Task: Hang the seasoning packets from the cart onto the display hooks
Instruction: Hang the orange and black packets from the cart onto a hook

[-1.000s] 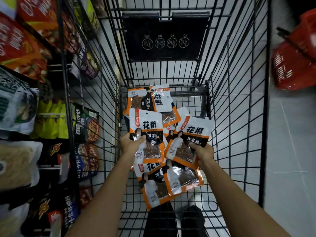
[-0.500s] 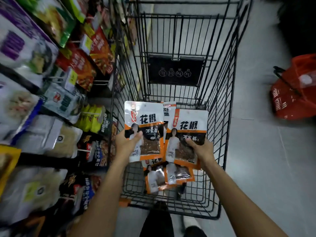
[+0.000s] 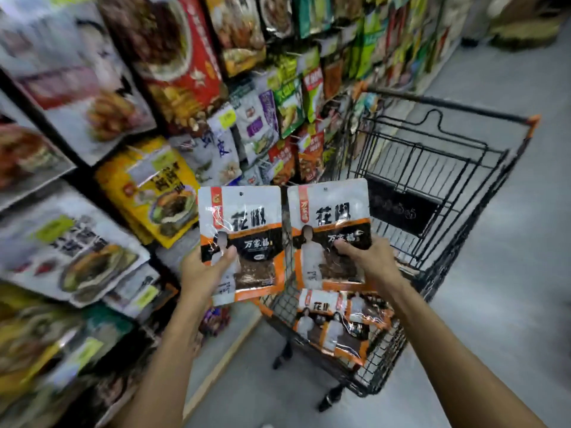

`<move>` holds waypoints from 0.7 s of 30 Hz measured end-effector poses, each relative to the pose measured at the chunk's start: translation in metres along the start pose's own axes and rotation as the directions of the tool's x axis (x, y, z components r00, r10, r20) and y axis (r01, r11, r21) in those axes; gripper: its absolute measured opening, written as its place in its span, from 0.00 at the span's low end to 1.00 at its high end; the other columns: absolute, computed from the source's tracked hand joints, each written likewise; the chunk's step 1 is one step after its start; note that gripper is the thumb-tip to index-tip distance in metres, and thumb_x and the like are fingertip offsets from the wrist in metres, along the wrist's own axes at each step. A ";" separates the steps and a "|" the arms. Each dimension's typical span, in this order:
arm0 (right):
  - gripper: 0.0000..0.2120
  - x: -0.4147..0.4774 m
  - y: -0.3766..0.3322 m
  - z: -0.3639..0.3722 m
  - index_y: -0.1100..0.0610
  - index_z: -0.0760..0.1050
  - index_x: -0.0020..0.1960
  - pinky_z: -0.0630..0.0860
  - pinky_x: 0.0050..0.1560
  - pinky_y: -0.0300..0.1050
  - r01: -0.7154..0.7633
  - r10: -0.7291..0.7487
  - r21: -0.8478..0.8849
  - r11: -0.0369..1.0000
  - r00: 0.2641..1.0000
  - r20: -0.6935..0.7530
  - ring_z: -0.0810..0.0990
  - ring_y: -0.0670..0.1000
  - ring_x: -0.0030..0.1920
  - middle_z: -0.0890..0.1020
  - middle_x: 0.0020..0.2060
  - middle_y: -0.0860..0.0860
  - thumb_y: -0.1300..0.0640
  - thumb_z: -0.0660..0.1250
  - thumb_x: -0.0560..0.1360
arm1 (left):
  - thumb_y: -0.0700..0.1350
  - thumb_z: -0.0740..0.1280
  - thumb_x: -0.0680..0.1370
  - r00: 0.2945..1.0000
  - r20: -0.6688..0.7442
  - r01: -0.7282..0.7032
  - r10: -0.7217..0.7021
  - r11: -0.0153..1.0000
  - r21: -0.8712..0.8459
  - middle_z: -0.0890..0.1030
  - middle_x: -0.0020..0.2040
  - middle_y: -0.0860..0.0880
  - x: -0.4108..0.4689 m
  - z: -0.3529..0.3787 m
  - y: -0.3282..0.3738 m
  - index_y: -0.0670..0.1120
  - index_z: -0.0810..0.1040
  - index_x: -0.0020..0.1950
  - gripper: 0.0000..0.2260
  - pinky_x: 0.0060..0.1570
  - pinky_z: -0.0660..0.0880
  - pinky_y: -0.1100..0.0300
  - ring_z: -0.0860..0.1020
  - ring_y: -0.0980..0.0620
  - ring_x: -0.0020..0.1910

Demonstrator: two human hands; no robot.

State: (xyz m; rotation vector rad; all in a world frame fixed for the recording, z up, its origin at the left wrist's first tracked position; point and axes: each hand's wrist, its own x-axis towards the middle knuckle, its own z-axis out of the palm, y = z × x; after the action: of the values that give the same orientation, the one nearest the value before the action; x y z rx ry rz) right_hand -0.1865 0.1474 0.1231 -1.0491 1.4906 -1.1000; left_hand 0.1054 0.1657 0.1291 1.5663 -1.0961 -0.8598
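Two packets, lifted out of the cart (image 3: 448, 168) since a second ago, when both hands were down among the pile; the view has swung from the basket to the display (image 3: 185, 72) at nine to twelve o'clock; picking done, hanging not begun.
Left hand (image 3: 205, 273): thumb across the front of the left packet (image 3: 244, 220), pinching its lower half.
Right hand (image 3: 367, 257): same pinch on the right packet (image 3: 330, 217); both upright, edges nearly touching.
Remaining packets (image 3: 340, 322): in the cart, at five o'clock of the held pair.
Hooks: not to be made out; display blurred; fingers behind the packets hidden.
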 end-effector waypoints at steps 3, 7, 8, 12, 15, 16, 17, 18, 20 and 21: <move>0.06 -0.019 -0.035 0.037 0.56 0.79 0.37 0.75 0.30 0.30 0.110 -0.106 -0.024 0.994 0.986 0.131 0.80 0.38 0.29 0.83 0.30 0.45 0.60 0.76 0.69 | 0.46 0.74 0.72 0.990 -0.138 0.001 -0.004 1.000 -0.017 0.82 0.53 0.47 -0.031 -0.062 0.016 0.43 0.78 0.56 0.15 0.55 0.77 0.49 0.79 0.46 0.54; 0.05 -0.051 -0.068 0.101 0.61 0.80 0.38 0.74 0.32 0.31 0.210 -0.201 0.002 0.978 0.932 0.302 0.79 0.38 0.29 0.82 0.27 0.43 0.63 0.76 0.69 | 0.47 0.74 0.71 0.949 -0.311 -0.056 0.046 0.998 -0.024 0.82 0.41 0.50 -0.080 -0.148 0.034 0.38 0.79 0.55 0.17 0.42 0.76 0.62 0.81 0.54 0.47; 0.06 -0.062 -0.075 0.118 0.64 0.80 0.40 0.75 0.34 0.34 0.233 -0.223 0.014 0.972 0.912 0.344 0.80 0.41 0.32 0.83 0.29 0.46 0.63 0.76 0.69 | 0.50 0.74 0.70 0.934 -0.353 -0.061 0.049 0.998 -0.024 0.82 0.38 0.50 -0.095 -0.169 0.039 0.39 0.79 0.53 0.18 0.38 0.74 0.65 0.80 0.57 0.43; 0.08 -0.122 -0.100 0.184 0.53 0.79 0.34 0.72 0.32 0.33 0.292 -0.290 0.081 0.953 0.804 0.519 0.79 0.41 0.30 0.82 0.29 0.44 0.60 0.76 0.68 | 0.53 0.73 0.67 0.864 -0.503 -0.074 0.028 0.995 -0.071 0.82 0.46 0.57 -0.163 -0.250 0.051 0.48 0.78 0.53 0.17 0.39 0.77 0.64 0.80 0.62 0.43; 0.14 -0.183 -0.114 0.231 0.47 0.77 0.28 0.70 0.27 0.28 0.285 -0.313 0.149 0.947 0.712 0.629 0.76 0.37 0.25 0.78 0.23 0.41 0.56 0.76 0.69 | 0.54 0.72 0.69 0.792 -0.610 -0.073 0.037 0.997 -0.034 0.82 0.45 0.54 -0.220 -0.311 0.054 0.47 0.78 0.51 0.16 0.39 0.76 0.61 0.81 0.57 0.43; 0.15 -0.206 -0.116 0.247 0.46 0.76 0.26 0.70 0.27 0.29 0.291 -0.321 0.159 0.943 0.679 0.660 0.76 0.38 0.24 0.77 0.22 0.42 0.54 0.76 0.69 | 0.53 0.72 0.70 0.764 -0.645 -0.069 0.035 0.997 -0.028 0.82 0.47 0.52 -0.240 -0.332 0.054 0.47 0.78 0.52 0.16 0.41 0.76 0.58 0.81 0.54 0.45; 0.14 -0.228 -0.118 0.263 0.47 0.76 0.27 0.71 0.27 0.30 0.292 -0.328 0.173 0.941 0.654 0.682 0.76 0.39 0.25 0.77 0.23 0.42 0.52 0.76 0.68 | 0.53 0.72 0.70 0.737 -0.675 -0.065 0.035 0.998 -0.020 0.82 0.49 0.50 -0.260 -0.353 0.052 0.46 0.78 0.54 0.17 0.44 0.77 0.55 0.80 0.50 0.48; 0.12 -0.250 -0.118 0.278 0.49 0.76 0.29 0.73 0.27 0.32 0.290 -0.338 0.191 0.938 0.632 0.697 0.77 0.39 0.26 0.79 0.24 0.43 0.51 0.77 0.67 | 0.53 0.72 0.70 0.713 -0.700 -0.064 0.036 0.998 -0.014 0.82 0.52 0.48 -0.281 -0.373 0.051 0.46 0.78 0.56 0.18 0.48 0.77 0.52 0.80 0.48 0.50; 0.14 -0.297 -0.114 0.308 0.60 0.76 0.37 0.78 0.32 0.40 0.271 -0.348 0.226 0.936 0.605 0.716 0.81 0.38 0.31 0.84 0.31 0.46 0.53 0.77 0.66 | 0.52 0.72 0.70 0.667 -0.744 -0.071 0.037 0.997 -0.014 0.81 0.55 0.46 -0.324 -0.412 0.048 0.45 0.77 0.58 0.19 0.52 0.76 0.50 0.79 0.47 0.53; 0.19 -0.321 -0.113 0.321 0.67 0.72 0.42 0.78 0.35 0.39 0.255 -0.348 0.241 0.937 0.593 0.726 0.81 0.37 0.35 0.84 0.37 0.48 0.55 0.77 0.67 | 0.51 0.73 0.71 0.643 -0.765 -0.076 0.040 0.997 -0.012 0.80 0.56 0.46 -0.345 -0.431 0.047 0.44 0.77 0.59 0.20 0.53 0.76 0.51 0.79 0.46 0.54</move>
State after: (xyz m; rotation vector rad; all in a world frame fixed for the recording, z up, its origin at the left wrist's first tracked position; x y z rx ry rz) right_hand 0.1906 0.3893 0.2597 -1.4839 0.5586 -0.7730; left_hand 0.3713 0.6262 0.2848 1.6036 -0.4815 -0.0969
